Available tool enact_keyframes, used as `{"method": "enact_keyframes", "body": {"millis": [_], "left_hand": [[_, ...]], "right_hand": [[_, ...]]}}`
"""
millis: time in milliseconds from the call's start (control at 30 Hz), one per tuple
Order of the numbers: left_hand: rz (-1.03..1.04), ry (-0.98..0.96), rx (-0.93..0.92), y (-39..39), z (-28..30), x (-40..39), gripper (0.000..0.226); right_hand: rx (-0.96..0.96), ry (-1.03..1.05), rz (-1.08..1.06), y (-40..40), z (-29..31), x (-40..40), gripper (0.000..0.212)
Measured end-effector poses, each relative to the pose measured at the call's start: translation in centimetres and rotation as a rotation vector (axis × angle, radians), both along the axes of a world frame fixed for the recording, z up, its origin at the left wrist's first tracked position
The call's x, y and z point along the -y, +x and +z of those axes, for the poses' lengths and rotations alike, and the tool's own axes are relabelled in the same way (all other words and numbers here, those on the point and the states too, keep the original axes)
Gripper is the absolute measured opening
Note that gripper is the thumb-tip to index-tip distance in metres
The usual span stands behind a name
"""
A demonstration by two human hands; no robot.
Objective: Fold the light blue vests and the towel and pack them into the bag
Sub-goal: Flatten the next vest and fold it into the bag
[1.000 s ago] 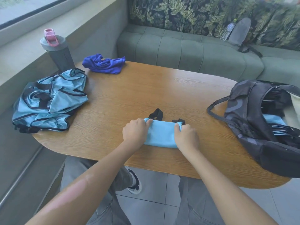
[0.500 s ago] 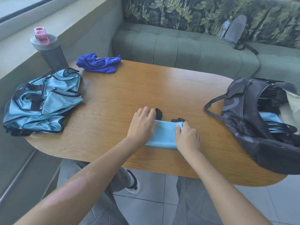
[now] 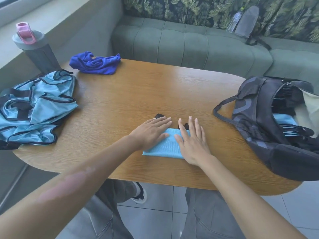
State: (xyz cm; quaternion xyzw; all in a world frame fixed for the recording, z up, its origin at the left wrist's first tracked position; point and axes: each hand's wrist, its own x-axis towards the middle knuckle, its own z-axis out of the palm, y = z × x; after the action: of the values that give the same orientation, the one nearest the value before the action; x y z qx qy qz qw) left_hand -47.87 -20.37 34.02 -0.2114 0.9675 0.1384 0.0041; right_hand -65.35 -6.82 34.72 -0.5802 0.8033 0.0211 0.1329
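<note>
Both your hands, left [image 3: 151, 131] and right [image 3: 191, 143], now lie flat with fingers spread on the folded vest [image 3: 164, 147] at the worktop's [image 3: 138, 90] near edge; a second ago they were curled round its ends. Judged done: carry it to the bag [image 3: 269, 128]; the pile [image 3: 34, 107] and towel [image 3: 95, 63] wait.

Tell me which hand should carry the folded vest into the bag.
Right. The right hand lies flat on the folded vest on the side nearer the open bag, which sits at the table's right end. The left hand would probably have to cross over.
</note>
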Motion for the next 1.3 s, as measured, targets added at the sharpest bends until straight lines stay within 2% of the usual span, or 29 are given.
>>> {"method": "enact_keyframes", "body": {"millis": [100,167,333,533,600,700,800,900,1000,1133,1200,1300], "left_hand": [[-0.045,-0.046,-0.011,-0.1,0.8,0.7,0.055],[-0.074,-0.063,0.044,-0.6,2.1,1.5,0.049],[0.017,0.225,0.242,-2.4,5.6,2.7,0.053],[0.037,0.224,0.475,-4.6,6.8,2.5,0.058],[0.047,0.255,0.494,-4.9,6.9,2.1,0.048],[0.077,0.281,0.499,-5.0,7.4,1.4,0.042],[0.091,0.278,0.428,-4.5,8.1,0.6,0.039],[0.053,0.129,0.321,-4.1,9.3,-0.7,0.035],[-0.010,-0.165,0.249,-3.3,11.2,-3.0,0.032],[-0.298,-0.559,-0.131,-1.3,11.1,-5.8,0.020],[-0.390,-0.646,-0.217,-0.3,10.3,-6.4,0.019],[-0.434,-0.715,-0.253,0.9,9.5,-7.0,0.018]], "right_hand": [[-0.001,-0.012,-0.002,0.0,0.2,0.0,0.064],[-0.003,-0.075,0.011,0.0,0.6,-0.3,0.065],[-0.003,-0.319,-0.062,-1.2,2.4,-1.9,0.057],[0.008,-0.531,-0.112,-2.8,4.8,-4.7,0.038],[0.038,-0.572,-0.103,-2.3,5.6,-5.4,0.032],[0.330,-0.479,-0.205,-0.5,6.9,-5.7,0.022],[0.825,-0.255,-0.358,1.4,7.4,-5.4,0.026],[1.398,-0.143,-0.568,2.5,6.8,-5.0,0.060],[1.918,-0.241,-0.783,2.5,6.4,-5.2,0.087],[2.154,-0.418,-0.863,2.2,6.3,-5.1,0.102],[2.165,-0.468,-0.824,2.0,6.6,-5.2,0.102],[2.115,-0.476,-0.742,1.5,7.4,-5.3,0.100]]}}
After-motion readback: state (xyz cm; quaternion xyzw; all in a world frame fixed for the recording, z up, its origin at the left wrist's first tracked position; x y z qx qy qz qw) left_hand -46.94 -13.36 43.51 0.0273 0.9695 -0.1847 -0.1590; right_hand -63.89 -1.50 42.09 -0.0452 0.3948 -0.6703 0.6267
